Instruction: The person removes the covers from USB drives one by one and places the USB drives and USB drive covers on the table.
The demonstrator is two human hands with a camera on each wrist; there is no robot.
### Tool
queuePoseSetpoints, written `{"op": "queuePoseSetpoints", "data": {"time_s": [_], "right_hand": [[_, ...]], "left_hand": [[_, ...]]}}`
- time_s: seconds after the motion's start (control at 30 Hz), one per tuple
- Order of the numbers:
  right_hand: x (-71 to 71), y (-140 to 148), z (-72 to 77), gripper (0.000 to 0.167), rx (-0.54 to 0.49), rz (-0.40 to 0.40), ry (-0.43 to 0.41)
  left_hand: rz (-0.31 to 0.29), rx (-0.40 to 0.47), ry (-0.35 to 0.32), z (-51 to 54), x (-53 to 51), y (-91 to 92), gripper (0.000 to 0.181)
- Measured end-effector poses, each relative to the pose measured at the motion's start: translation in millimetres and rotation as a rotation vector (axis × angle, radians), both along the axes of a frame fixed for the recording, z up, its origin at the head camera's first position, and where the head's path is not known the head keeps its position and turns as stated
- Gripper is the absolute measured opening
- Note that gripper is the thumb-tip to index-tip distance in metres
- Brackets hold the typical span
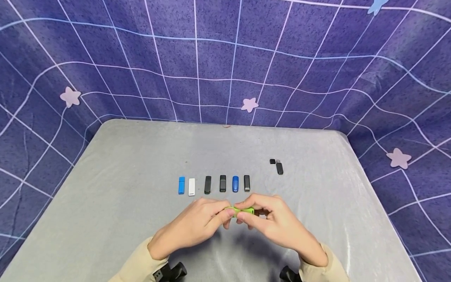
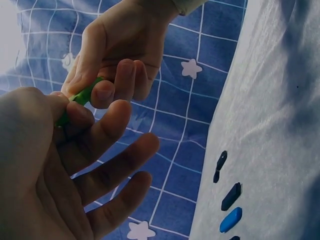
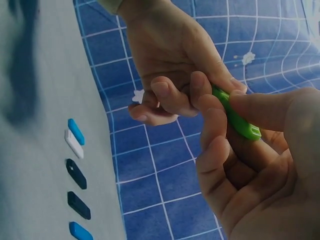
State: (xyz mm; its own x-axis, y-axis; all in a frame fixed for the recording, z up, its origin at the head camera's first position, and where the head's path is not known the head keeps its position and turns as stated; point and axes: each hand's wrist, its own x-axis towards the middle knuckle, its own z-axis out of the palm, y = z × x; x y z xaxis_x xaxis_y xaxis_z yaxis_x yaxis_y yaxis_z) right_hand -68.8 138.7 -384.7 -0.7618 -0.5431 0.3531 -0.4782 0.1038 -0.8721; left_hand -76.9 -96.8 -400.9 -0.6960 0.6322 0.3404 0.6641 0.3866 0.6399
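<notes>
Both hands hold a bright green USB stick [image 1: 249,210] between them, above the near part of the table. My left hand [image 1: 199,220] pinches its left end between thumb and forefinger; the left wrist view shows the other fingers spread loosely. At the other end, the thumb and fingers of my right hand [image 1: 278,220] grip it. In the right wrist view the green stick [image 3: 243,124] shows most of its body, with a small slot at its end. Where the two hands meet, fingertips hide part of it.
Beyond the hands lies a row of USB sticks: light blue [image 1: 181,185], white [image 1: 192,187], black [image 1: 208,185], another black [image 1: 222,183], dark blue [image 1: 235,183], and dark grey [image 1: 247,183]. Farther right, an uncapped black stick [image 1: 280,167] lies beside its cap [image 1: 273,161]. Grey cloth [image 1: 123,156] covers the table.
</notes>
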Motion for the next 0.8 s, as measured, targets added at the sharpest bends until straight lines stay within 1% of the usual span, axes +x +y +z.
{"op": "queuePoseSetpoints", "data": {"time_s": [0.2, 0.37, 0.43, 0.47, 0.53, 0.67, 0.73, 0.8], "right_hand": [[-0.4, -1, -0.2, 0.02, -0.012, -0.001, -0.009], [-2.7, -5, -3.7, 0.02, -0.023, -0.014, -0.005], [-3.3, -6, -5.1, 0.019, -0.02, -0.021, -0.016], [-3.3, -7, -6.1, 0.018, -0.018, -0.024, -0.024], [-3.1, -8, -8.8, 0.018, -0.005, -0.029, -0.013], [-1.2, -11, -14.7, 0.02, 0.009, -0.038, 0.003], [-0.3, -10, -16.7, 0.022, 0.013, -0.041, -0.002], [0.1, -9, -18.2, 0.024, 0.021, -0.044, 0.0]], "left_hand": [[0.014, 0.003, 0.021, -0.2, 0.9, -1.7, 0.03], [0.055, -0.019, 0.027, 2.5, 1.6, -1.6, 0.029], [0.067, -0.037, 0.042, 4.2, 1.9, -1.8, 0.029], [0.074, -0.048, 0.062, 4.9, 1.8, -1.8, 0.028], [0.092, -0.071, 0.104, 5.9, 1.9, -1.9, 0.028], [0.143, -0.123, 0.233, 6.0, 1.6, -1.7, 0.033], [0.161, -0.144, 0.269, 6.4, 1.8, -2.0, 0.036], [0.168, -0.161, 0.283, 7.2, 2.1, -2.2, 0.036]]}}
